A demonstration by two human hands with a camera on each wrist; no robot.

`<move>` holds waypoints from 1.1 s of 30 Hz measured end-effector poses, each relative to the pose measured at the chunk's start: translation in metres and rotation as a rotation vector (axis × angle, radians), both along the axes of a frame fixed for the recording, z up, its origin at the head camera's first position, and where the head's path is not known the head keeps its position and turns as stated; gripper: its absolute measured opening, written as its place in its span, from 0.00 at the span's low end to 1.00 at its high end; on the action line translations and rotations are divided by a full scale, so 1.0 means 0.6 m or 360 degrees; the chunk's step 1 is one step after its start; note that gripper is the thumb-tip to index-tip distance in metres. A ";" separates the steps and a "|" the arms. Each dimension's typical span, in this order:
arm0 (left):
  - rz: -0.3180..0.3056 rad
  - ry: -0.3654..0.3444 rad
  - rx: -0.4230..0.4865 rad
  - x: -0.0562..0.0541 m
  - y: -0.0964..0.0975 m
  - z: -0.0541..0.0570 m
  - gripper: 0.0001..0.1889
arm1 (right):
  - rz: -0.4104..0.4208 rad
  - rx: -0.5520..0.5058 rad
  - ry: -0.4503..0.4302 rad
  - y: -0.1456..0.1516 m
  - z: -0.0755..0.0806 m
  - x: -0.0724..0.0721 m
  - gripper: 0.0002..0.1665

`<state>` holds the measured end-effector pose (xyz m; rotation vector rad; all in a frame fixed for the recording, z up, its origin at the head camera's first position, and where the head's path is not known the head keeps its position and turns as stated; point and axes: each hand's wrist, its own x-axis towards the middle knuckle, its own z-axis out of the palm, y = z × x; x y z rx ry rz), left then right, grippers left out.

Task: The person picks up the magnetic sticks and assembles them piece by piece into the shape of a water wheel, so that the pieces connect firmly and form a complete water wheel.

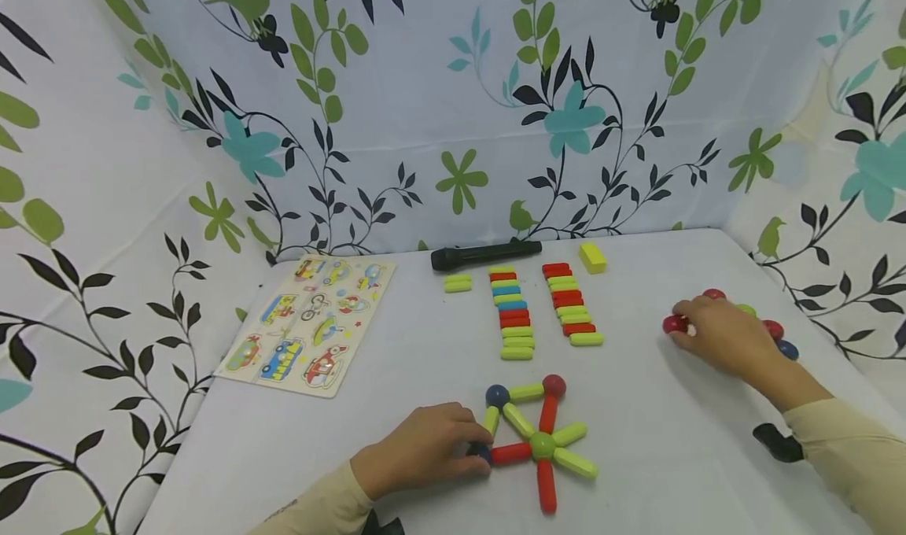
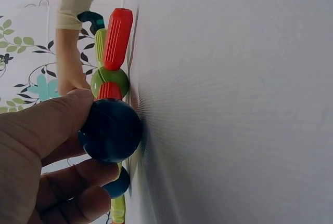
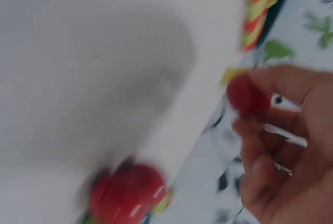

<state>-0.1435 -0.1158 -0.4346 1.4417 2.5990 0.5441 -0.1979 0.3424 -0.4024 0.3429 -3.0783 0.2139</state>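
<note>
My left hand [image 1: 432,450] pinches a blue ball [image 2: 110,130] at the left corner of a flat star-like build of rods and balls on the table. At its middle sits a green ball [image 1: 542,445], with red and yellow-green rods reaching out from it. Another blue ball [image 1: 498,396] and a red ball [image 1: 554,386] stand at the build's far corners. Over at the right, my right hand [image 1: 725,338] holds a separate red ball [image 3: 248,95] between thumb and fingers, above the table in the right wrist view.
Beside the right hand lie several loose balls, among them a blue one [image 1: 787,350]. Two columns of short rods [image 1: 517,321] lie mid-table, near a black microphone [image 1: 485,255] and a yellow block [image 1: 592,258]. A picture puzzle board [image 1: 307,324] is at the left.
</note>
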 end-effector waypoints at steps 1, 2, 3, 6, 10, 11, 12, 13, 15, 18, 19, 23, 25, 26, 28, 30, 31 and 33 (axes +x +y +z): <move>0.0007 0.0000 -0.0001 0.000 -0.001 0.000 0.15 | 0.0088 -0.0062 -0.0034 -0.020 0.005 0.008 0.24; 0.0014 0.0000 -0.0003 0.000 -0.001 0.001 0.15 | 0.0181 -0.0120 -0.0076 -0.040 0.008 0.017 0.24; 0.0020 0.0003 -0.0004 0.000 -0.001 0.001 0.15 | 0.0262 -0.0167 -0.0125 -0.061 0.009 0.026 0.24; 0.0030 0.0004 0.0001 0.000 -0.002 0.001 0.15 | 0.0455 -0.0197 -0.0234 -0.112 0.004 0.051 0.23; 0.0026 0.0007 0.0005 -0.002 0.000 -0.002 0.16 | 0.0575 -0.0132 -0.0278 -0.150 -0.009 0.073 0.21; 0.0026 0.0009 0.0007 -0.002 0.000 -0.003 0.16 | 0.0585 -0.0126 -0.0293 -0.155 -0.011 0.077 0.21; 0.0024 0.0013 0.0009 -0.002 0.000 -0.004 0.16 | 0.0594 -0.0122 -0.0307 -0.160 -0.013 0.080 0.21; 0.0020 0.0019 0.0012 -0.002 0.000 -0.005 0.16 | 0.0604 -0.0126 -0.0324 -0.164 -0.015 0.083 0.21; 0.0016 0.0029 0.0016 -0.002 0.000 -0.005 0.16 | 0.0613 -0.0140 -0.0357 -0.170 -0.016 0.087 0.21; 0.0014 0.0036 0.0018 -0.002 0.000 -0.004 0.16 | 0.0621 -0.0168 -0.0406 -0.177 -0.017 0.090 0.22; 0.0014 0.0035 0.0018 -0.002 0.001 -0.004 0.16 | 0.0631 -0.0180 -0.0425 -0.178 -0.017 0.091 0.22; 0.0016 0.0017 0.0015 -0.001 0.001 -0.004 0.16 | 0.0688 -0.0224 -0.0477 -0.181 -0.024 0.094 0.21; 0.0019 0.0004 0.0012 -0.001 0.001 -0.004 0.16 | 0.0712 -0.0228 -0.0470 -0.184 -0.028 0.096 0.20; 0.0019 -0.0002 0.0011 -0.001 0.001 -0.004 0.16 | 0.0726 -0.0222 -0.0452 -0.186 -0.031 0.096 0.19; 0.0021 -0.0010 0.0007 -0.001 0.001 -0.003 0.16 | 0.0738 -0.0205 -0.0421 -0.190 -0.033 0.098 0.19; 0.0021 -0.0016 0.0005 -0.001 0.002 -0.003 0.16 | 0.0752 -0.0176 -0.0386 -0.193 -0.034 0.101 0.18; 0.0022 -0.0017 0.0004 -0.001 0.002 -0.003 0.16 | 0.0765 -0.0165 -0.0368 -0.195 -0.035 0.102 0.18; 0.0022 -0.0013 -0.0002 0.000 0.002 -0.002 0.16 | 0.0785 -0.0142 -0.0327 -0.198 -0.037 0.103 0.18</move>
